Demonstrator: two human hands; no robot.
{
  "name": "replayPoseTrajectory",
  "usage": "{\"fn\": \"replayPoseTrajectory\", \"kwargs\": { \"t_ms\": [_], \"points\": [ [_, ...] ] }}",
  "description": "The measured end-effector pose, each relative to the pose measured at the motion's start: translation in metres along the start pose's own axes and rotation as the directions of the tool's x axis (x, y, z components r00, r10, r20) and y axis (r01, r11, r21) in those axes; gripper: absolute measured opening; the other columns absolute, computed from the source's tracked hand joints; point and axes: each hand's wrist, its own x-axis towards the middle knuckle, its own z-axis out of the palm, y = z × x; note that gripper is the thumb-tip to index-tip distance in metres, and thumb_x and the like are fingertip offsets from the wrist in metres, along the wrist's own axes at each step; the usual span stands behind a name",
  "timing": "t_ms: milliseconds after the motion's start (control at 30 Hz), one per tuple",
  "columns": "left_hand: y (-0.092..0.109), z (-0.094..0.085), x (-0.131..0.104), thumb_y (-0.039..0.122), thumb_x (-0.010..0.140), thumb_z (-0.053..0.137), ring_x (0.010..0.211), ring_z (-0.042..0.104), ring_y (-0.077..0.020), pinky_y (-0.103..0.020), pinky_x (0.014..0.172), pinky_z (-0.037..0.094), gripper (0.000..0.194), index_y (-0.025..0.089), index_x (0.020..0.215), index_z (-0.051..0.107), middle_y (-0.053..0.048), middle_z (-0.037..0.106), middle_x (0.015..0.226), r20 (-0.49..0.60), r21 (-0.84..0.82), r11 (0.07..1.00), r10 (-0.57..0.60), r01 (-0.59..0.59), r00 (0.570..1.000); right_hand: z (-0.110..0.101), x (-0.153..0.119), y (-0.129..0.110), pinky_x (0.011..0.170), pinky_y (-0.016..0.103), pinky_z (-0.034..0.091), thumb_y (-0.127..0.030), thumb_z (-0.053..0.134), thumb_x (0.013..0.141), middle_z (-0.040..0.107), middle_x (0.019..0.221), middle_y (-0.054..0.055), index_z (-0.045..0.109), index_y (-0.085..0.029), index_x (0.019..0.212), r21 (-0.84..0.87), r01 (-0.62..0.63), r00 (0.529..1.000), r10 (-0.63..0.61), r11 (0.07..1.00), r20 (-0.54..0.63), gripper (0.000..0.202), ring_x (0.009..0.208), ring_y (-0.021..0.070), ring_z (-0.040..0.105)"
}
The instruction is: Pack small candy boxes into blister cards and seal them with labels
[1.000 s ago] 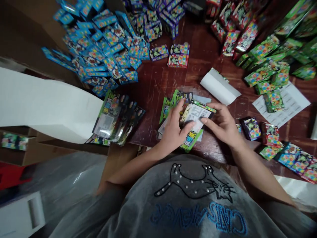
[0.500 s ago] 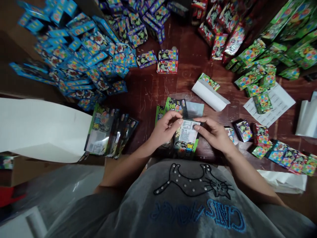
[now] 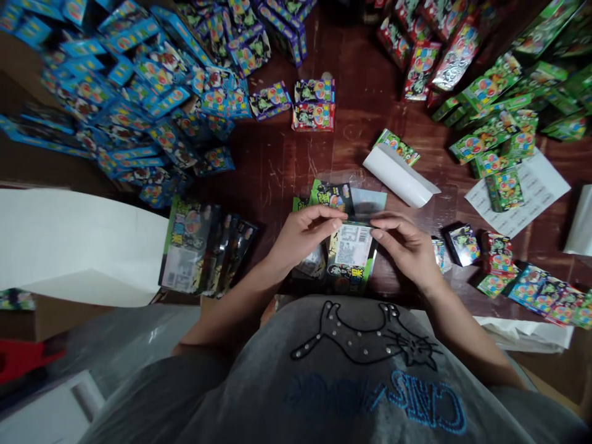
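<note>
Near the table's front edge, my left hand point(image 3: 308, 237) pinches the upper left edge of a black and green printed packet point(image 3: 351, 271) with a white label. My right hand point(image 3: 404, 243) grips the same packet's upper right edge between thumb and fingers. The label point(image 3: 352, 245) faces up, below my fingertips. Under and behind it lie more green and black packets point(image 3: 324, 192) and a clear sleeve point(image 3: 370, 200). Just beyond my right hand, a rolled white sheet point(image 3: 400, 179) rests partly over a green box point(image 3: 398, 145).
Blue boxes point(image 3: 134, 92) heap at the left, purple ones point(image 3: 250, 49) at the back, red point(image 3: 420, 68) and green point(image 3: 490, 86) at the right. Black packets point(image 3: 187, 246) stand in a row at the left. Small boxes point(image 3: 497, 253) line the front right, near a label sheet point(image 3: 541, 191).
The view has shifted and moved slightly closer. My right thumb has slid up toward the packet's top edge, uncovering the label's barcode. Both hands still hold the packet.
</note>
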Motion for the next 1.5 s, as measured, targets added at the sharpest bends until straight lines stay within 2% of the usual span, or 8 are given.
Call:
{"fn": "replayPoseTrajectory", "kwargs": {
  "t_ms": [267, 567, 833, 933, 1067, 1300, 1400, 1500],
  "points": [
    [0.024, 0.004, -0.004, 0.033, 0.088, 0.080, 0.089, 0.077, -0.0168, -0.030, 0.081, 0.061, 0.017, 0.019, 0.098, 0.080, -0.006, 0.085, 0.102, -0.023, 0.135, 0.990, 0.039, -0.035, 0.999, -0.008, 0.011, -0.022, 0.093, 0.042, 0.067, -0.035, 0.080, 0.097, 0.086, 0.108, 0.002, 0.083, -0.031, 0.109, -0.010, 0.040, 0.997, -0.039, 0.999, 0.061, 0.013, 0.099, 0.0211, 0.081],
    [0.033, -0.001, 0.009, 0.040, 0.088, 0.081, 0.078, 0.074, -0.0164, -0.028, 0.071, 0.057, 0.022, 0.019, 0.091, 0.085, -0.005, 0.084, 0.088, 0.015, 0.168, 0.985, -0.031, 0.029, 0.999, -0.008, 0.033, -0.023, 0.079, 0.034, 0.064, -0.049, 0.091, 0.082, 0.085, 0.088, 0.000, 0.085, -0.026, 0.089, 0.169, -0.306, 0.952, 0.301, 0.937, 0.059, 0.025, 0.077, 0.0172, 0.075],
    [0.019, -0.014, 0.014, 0.039, 0.092, 0.080, 0.096, 0.078, -0.0194, -0.035, 0.092, 0.061, 0.018, 0.022, 0.097, 0.081, -0.007, 0.084, 0.105, 0.175, 0.249, 0.960, 0.085, -0.127, 0.981, -0.026, 0.027, -0.026, 0.097, 0.045, 0.065, -0.049, 0.078, 0.098, 0.084, 0.109, 0.004, 0.087, -0.031, 0.099, 0.024, 0.005, 0.977, -0.010, 1.000, 0.215, 0.020, 0.108, 0.0234, 0.078],
    [0.018, -0.017, 0.025, 0.034, 0.097, 0.074, 0.109, 0.076, -0.0215, -0.042, 0.106, 0.058, 0.013, 0.023, 0.095, 0.080, -0.008, 0.081, 0.112, 0.236, 0.438, 0.858, 0.180, -0.270, 0.955, -0.045, 0.037, -0.019, 0.109, 0.055, 0.059, -0.050, 0.073, 0.101, 0.077, 0.128, 0.010, 0.085, -0.030, 0.113, -0.269, 0.170, 0.985, -0.165, 0.948, 0.043, 0.026, 0.125, 0.0293, 0.071],
    [0.034, -0.015, 0.053, 0.034, 0.097, 0.075, 0.126, 0.070, -0.0248, -0.046, 0.114, 0.053, 0.013, 0.023, 0.102, 0.079, -0.009, 0.074, 0.133, 0.164, 0.587, 0.728, 0.320, -0.353, 0.933, -0.077, 0.063, 0.019, 0.107, 0.063, 0.055, -0.059, 0.055, 0.108, 0.075, 0.113, 0.014, 0.080, -0.026, 0.117, -0.565, 0.026, 0.920, -0.240, 0.825, -0.308, 0.042, 0.116, 0.0350, 0.068],
    [0.041, 0.013, 0.123, 0.028, 0.091, 0.082, 0.113, 0.072, -0.0251, -0.041, 0.103, 0.058, 0.041, 0.018, 0.129, 0.070, -0.011, 0.077, 0.126, 0.009, 0.618, 0.751, 0.291, -0.234, 0.957, -0.057, 0.067, 0.056, 0.100, 0.066, 0.052, -0.073, 0.064, 0.097, 0.071, 0.111, 0.016, 0.079, -0.021, 0.118, -0.751, 0.026, 0.990, -0.122, 0.660, -0.074, 0.059, 0.109, 0.0380, 0.060],
    [0.032, 0.024, 0.129, 0.017, 0.079, 0.091, 0.121, 0.070, -0.0296, -0.047, 0.110, 0.053, 0.056, 0.020, 0.131, 0.071, -0.010, 0.079, 0.128, 0.112, 0.707, 0.658, 0.260, -0.261, 0.959, -0.052, 0.062, 0.048, 0.101, 0.064, 0.051, -0.062, 0.061, 0.103, 0.073, 0.109, 0.014, 0.077, -0.023, 0.109, -0.697, 0.040, 0.995, -0.090, 0.716, -0.035, 0.043, 0.107, 0.0355, 0.062],
    [0.030, 0.025, 0.123, 0.022, 0.090, 0.081, 0.103, 0.073, -0.0223, -0.038, 0.097, 0.056, 0.026, 0.022, 0.115, 0.077, -0.005, 0.082, 0.114, 0.168, 0.616, 0.722, 0.270, -0.315, 0.948, -0.062, 0.064, 0.042, 0.096, 0.052, 0.055, -0.057, 0.068, 0.101, 0.076, 0.103, 0.008, 0.072, -0.024, 0.106, -0.499, 0.039, 0.999, -0.048, 0.866, -0.006, 0.034, 0.095, 0.0278, 0.066]
  ]
}}
